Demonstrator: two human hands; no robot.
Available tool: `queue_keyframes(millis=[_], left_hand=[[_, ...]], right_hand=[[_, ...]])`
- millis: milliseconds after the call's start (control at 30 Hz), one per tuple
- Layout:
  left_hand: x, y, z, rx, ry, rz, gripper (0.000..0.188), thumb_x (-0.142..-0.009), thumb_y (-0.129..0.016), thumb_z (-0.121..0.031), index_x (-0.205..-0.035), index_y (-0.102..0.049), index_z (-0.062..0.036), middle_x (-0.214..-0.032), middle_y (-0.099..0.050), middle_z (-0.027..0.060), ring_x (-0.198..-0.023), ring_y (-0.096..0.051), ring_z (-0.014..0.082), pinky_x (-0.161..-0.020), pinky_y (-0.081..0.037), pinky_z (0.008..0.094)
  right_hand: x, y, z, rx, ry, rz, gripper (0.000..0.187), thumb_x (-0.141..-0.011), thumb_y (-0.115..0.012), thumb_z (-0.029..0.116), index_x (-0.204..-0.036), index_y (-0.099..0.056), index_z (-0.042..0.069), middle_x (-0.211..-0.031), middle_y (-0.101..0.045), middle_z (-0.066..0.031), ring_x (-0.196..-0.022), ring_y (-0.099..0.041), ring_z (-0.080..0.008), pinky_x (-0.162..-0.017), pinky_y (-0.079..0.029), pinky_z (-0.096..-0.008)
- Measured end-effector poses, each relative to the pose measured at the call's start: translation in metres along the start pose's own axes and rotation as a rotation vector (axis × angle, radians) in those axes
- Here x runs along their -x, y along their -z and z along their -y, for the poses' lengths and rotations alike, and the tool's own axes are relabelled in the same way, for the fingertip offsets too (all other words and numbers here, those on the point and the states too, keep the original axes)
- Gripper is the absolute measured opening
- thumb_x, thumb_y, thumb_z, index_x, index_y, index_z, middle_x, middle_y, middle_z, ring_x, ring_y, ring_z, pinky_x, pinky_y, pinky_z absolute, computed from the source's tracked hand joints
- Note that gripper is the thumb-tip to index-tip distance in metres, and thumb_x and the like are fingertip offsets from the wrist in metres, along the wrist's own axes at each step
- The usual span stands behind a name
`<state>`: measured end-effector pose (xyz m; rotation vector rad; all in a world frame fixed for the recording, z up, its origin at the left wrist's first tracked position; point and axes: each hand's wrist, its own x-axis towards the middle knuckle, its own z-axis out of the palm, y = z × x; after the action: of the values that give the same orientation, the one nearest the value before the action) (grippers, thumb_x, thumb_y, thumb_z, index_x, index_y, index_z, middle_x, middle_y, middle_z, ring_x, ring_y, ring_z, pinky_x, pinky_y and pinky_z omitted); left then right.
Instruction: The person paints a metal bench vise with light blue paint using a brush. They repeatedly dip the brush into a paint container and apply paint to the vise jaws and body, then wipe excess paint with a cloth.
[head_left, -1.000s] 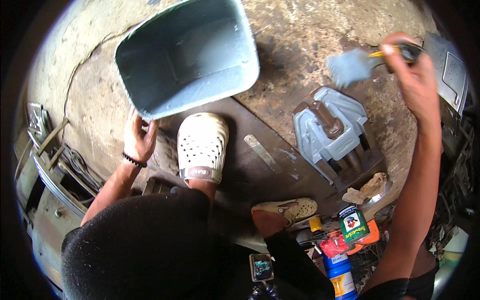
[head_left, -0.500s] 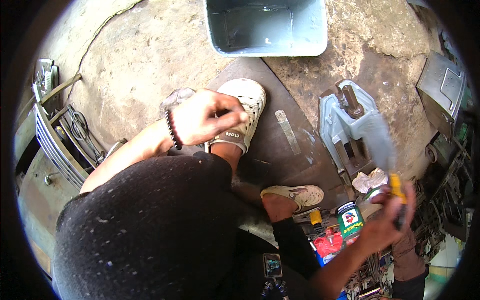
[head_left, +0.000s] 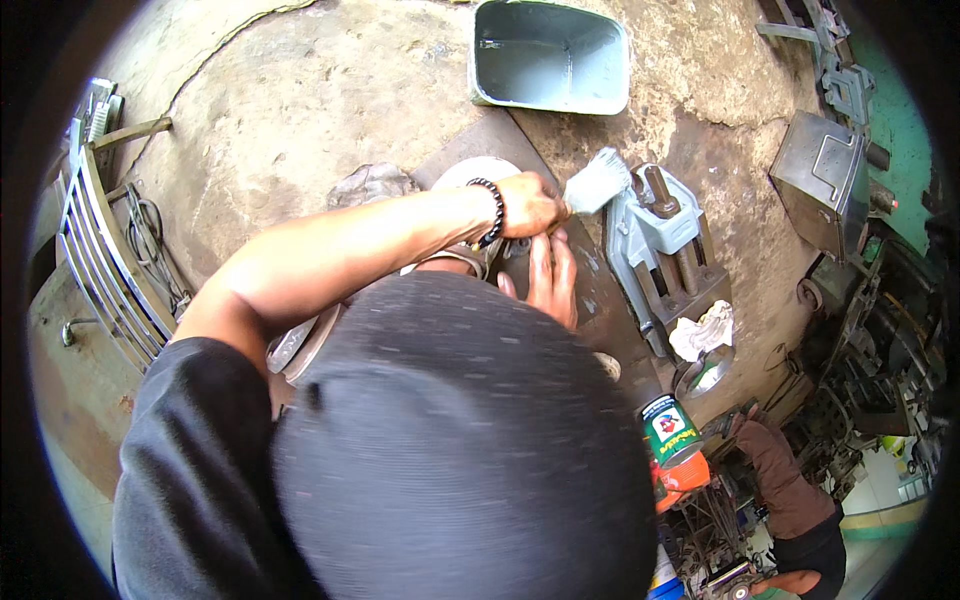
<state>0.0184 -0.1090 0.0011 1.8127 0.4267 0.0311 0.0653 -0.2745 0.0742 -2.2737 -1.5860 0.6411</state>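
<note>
My left hand (head_left: 530,205), with a dark bead bracelet at its wrist, is closed at the base of a wide paintbrush (head_left: 598,182). The pale grey bristles stick out to the right; the handle is mostly hidden. Just below, my right hand (head_left: 552,285) has its fingers stretched up against the left hand, thumb apart. Both hands are over a dark metal sheet, beside my white clog (head_left: 482,170). To the right of the bristles stands a grey-painted, vise-like metal casting (head_left: 655,235) with a brown post on top.
A grey plastic tub (head_left: 550,105) stands ahead. At right are a crumpled white rag (head_left: 703,332), a round bowl (head_left: 708,372), a green paint can (head_left: 670,430) and a metal box (head_left: 822,180). A metal rack (head_left: 115,260) is at left. Another person (head_left: 785,475) is at lower right.
The paintbrush has come from the right side to the middle, where my left hand now grips it. My right hand has moved in beside the left. My dark-covered head now hides the lower middle.
</note>
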Motion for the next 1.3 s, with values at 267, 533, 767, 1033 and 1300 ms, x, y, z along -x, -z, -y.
queue_keyframes(millis=[267, 533, 767, 1033, 1300], left_hand=[[-0.063, 0.006, 0.021, 0.087, 0.427, 0.04, 0.046, -0.102, -0.044, -0.035, -0.092, -0.066, 0.0039, -0.07, -0.067, 0.0138, -0.071, -0.069, 0.0264, -0.077, -0.052, 0.0428], [-0.083, -0.036, 0.03, 0.22, 0.317, -0.08, 0.043, -0.1, -0.047, -0.035, -0.103, -0.067, 0.0024, -0.102, -0.067, 0.0277, -0.1, -0.064, 0.043, -0.089, -0.048, 0.0489], [-0.108, -0.048, 0.031, 0.128, 0.291, 0.009, 0.041, -0.1, -0.048, -0.035, -0.111, -0.069, -0.0017, -0.107, -0.068, 0.0242, -0.104, -0.064, 0.0394, -0.092, -0.049, 0.0466], [-0.117, -0.048, 0.038, 0.112, 0.312, 0.219, 0.042, -0.101, -0.046, -0.034, -0.122, -0.067, -0.0041, -0.111, -0.07, 0.0199, -0.108, -0.064, 0.0333, -0.097, -0.047, 0.0426], [-0.116, -0.023, 0.034, 0.522, 0.55, 0.469, 0.04, -0.1, -0.045, -0.037, -0.075, -0.058, -0.0081, -0.056, -0.05, 0.0002, -0.042, -0.043, 0.0087, -0.038, -0.037, 0.0256]], right_hand=[[0.104, 0.019, -0.074, -0.31, -0.302, -0.052, 0.062, -0.092, -0.064, 0.021, -0.146, -0.04, 0.001, -0.14, -0.046, -0.0233, -0.125, -0.051, -0.0359, -0.1, -0.045, -0.0444], [0.179, 0.029, -0.148, -0.318, -0.73, 0.198, 0.061, -0.093, -0.063, 0.02, -0.146, -0.04, 0.002, -0.138, -0.047, -0.0229, -0.122, -0.052, -0.0342, -0.098, -0.045, -0.0432], [0.209, 0.022, -0.173, -0.357, -0.832, 0.314, 0.06, -0.093, -0.063, 0.02, -0.146, -0.04, 0.002, -0.137, -0.049, -0.0226, -0.119, -0.054, -0.0328, -0.097, -0.046, -0.0422], [0.231, 0.012, -0.193, -0.403, -0.885, 0.391, 0.059, -0.093, -0.062, 0.02, -0.146, -0.04, 0.002, -0.135, -0.05, -0.0222, -0.116, -0.055, -0.0312, -0.095, -0.047, -0.0411], [0.26, 0.003, -0.22, -0.461, -0.948, 0.469, 0.059, -0.094, -0.062, 0.019, -0.145, -0.041, 0.002, -0.134, -0.051, -0.0218, -0.114, -0.056, -0.0296, -0.094, -0.047, -0.0399]])
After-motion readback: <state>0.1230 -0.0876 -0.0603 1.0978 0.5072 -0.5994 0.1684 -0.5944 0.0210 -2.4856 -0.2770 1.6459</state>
